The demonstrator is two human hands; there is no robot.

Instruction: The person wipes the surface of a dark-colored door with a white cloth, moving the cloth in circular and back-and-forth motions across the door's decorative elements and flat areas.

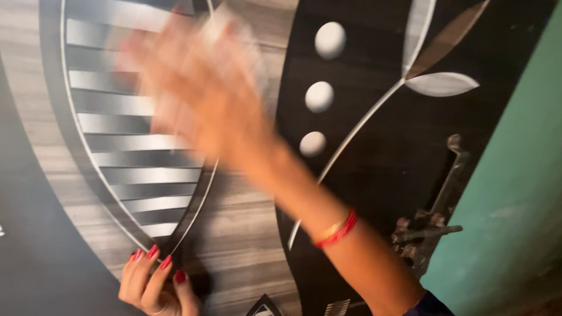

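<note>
- Right hand [196,96], motion-blurred, fingers spread wide, holds nothing visible; it lies flat over the silver-striped curved panel [132,175] of a dark decorated wooden door [374,169], nearer of the two.
- Left hand [155,284], fingers curled narrow, touches the panel's lower tip, directly below the right.

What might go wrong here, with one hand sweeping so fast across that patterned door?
The right hand is blurred with speed over the door panel; it might knock the raised white ovals. The left hand rests its fingertips on the panel's lower part and might be struck. The metal handle near the forearm might snag the red wrist thread.
</note>
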